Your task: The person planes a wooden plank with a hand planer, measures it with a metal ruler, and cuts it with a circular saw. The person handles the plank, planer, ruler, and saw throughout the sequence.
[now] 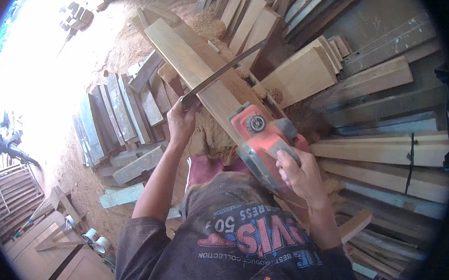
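Clamped tight: right hand wrapped around the rear handle of the orange electric planer, fingers closed over the grey grip. Left hand up ahead, closed on the near end of a dark flat metal straightedge or similar bar, hard to say exactly what kind.

Only the head view to go on. Planer sitting on the near end of a long pale wooden plank, nose pointed away from the body. Plank's long axis running from just in front of the chest up and to the left, so the whole uncut length lies ahead of the tool. Metal bar crossing over the plank at an angle, slanting up toward the right. Right hand nearer the planer, left hand just beside the plank's left edge.

Containers: couple of small round tins down at lower left, contents too small to make out. Sawdust heaps under the plank, stacked timber off to the right.
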Tool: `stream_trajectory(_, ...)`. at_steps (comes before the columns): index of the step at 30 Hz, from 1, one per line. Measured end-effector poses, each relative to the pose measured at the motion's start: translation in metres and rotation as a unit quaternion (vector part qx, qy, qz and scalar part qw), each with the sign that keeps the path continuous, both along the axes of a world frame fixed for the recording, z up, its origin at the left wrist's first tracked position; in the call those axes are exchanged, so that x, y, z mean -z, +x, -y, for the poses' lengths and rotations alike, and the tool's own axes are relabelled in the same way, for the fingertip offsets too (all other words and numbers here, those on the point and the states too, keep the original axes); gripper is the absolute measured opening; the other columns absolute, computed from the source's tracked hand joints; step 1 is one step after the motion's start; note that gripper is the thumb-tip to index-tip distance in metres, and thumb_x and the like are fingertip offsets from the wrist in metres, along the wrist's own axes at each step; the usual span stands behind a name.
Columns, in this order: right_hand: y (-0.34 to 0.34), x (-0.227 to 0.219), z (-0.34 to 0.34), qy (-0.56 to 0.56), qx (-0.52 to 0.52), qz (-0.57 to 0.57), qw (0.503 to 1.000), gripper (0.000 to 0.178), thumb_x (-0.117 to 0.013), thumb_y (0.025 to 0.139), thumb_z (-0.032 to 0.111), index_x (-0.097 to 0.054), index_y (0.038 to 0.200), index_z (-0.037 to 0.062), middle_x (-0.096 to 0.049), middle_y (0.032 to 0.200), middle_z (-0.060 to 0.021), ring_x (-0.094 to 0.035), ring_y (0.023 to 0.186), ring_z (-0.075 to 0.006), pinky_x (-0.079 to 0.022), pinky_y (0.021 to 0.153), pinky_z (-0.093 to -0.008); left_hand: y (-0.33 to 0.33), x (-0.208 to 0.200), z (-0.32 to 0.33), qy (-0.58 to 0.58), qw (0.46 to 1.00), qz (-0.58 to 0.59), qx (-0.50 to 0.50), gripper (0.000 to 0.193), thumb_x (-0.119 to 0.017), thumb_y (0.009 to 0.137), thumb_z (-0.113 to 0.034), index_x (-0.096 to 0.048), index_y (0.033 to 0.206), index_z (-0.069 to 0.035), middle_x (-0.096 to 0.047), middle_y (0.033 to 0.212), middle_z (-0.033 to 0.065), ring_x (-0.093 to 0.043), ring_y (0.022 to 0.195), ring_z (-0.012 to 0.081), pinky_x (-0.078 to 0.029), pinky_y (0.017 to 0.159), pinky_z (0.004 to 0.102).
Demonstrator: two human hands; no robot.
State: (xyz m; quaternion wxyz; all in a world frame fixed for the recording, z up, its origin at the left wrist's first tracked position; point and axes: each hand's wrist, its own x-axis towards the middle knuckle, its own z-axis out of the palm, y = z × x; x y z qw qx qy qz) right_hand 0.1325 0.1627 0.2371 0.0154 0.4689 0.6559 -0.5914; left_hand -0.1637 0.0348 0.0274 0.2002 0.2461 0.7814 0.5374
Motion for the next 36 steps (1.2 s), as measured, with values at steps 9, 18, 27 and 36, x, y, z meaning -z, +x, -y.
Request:
stream_trajectory(9, -0.187, 0.022, -0.064, 0.095, -0.096, -0.106, 0.985, 0.05, -0.058, 0.108, 0.049, -0.08, 0.109, 0.0041, -0.07, 0.076, -0.019, -0.073, 0.075, -0.0258, -0.056, 0.074, -0.0436, -0.046, 0.004, 0.076, 0.089, 0.986, 0.039, -0.138, 0.015, -0.079, 0.104, -0.016, -0.075, 0.113, -0.005, -0.079, 0.101, 0.0033, -0.072, 0.092, 0.0112, -0.056, 0.084, 0.0318)
stream_trajectory(18, -0.106, 0.008, -0.031, 0.015, -0.03, -0.034, 0.999, 0.045, -0.06, 0.109, 0.045, -0.064, 0.085, 0.0074, -0.054, 0.068, 0.0052, -0.048, 0.055, -0.0041, -0.036, 0.05, -0.0256, -0.183, 0.021, -0.03, -0.014, 0.997, -0.061, -0.048, 0.03, -0.076, 0.098, -0.014, -0.077, 0.127, -0.004, -0.084, 0.109, 0.0138, -0.079, 0.1, 0.0218, -0.06, 0.09, 0.038)
stream_trajectory(27, -0.003, -0.023, -0.001, -0.017, 0.037, 0.059, 0.997, 0.041, -0.062, 0.103, 0.04, -0.066, 0.09, 0.0013, -0.058, 0.072, 0.0013, -0.053, 0.062, -0.0072, -0.04, 0.056, -0.0274, -0.208, 0.048, -0.048, 0.016, 0.999, -0.022, -0.021, 0.026, -0.078, 0.098, -0.012, -0.08, 0.123, -0.007, -0.084, 0.108, 0.0113, -0.079, 0.1, 0.0194, -0.059, 0.09, 0.037)
stream_trajectory(36, -0.151, 0.005, -0.043, 0.013, -0.042, 0.01, 0.999, 0.046, -0.06, 0.109, 0.046, -0.064, 0.087, 0.0061, -0.056, 0.071, 0.0045, -0.05, 0.058, -0.0037, -0.037, 0.051, -0.0244, -0.187, 0.015, -0.022, 0.057, 0.993, 0.085, -0.064, 0.028, -0.077, 0.101, -0.014, -0.076, 0.126, 0.0, -0.083, 0.111, 0.0117, -0.077, 0.102, 0.0177, -0.059, 0.088, 0.0356)
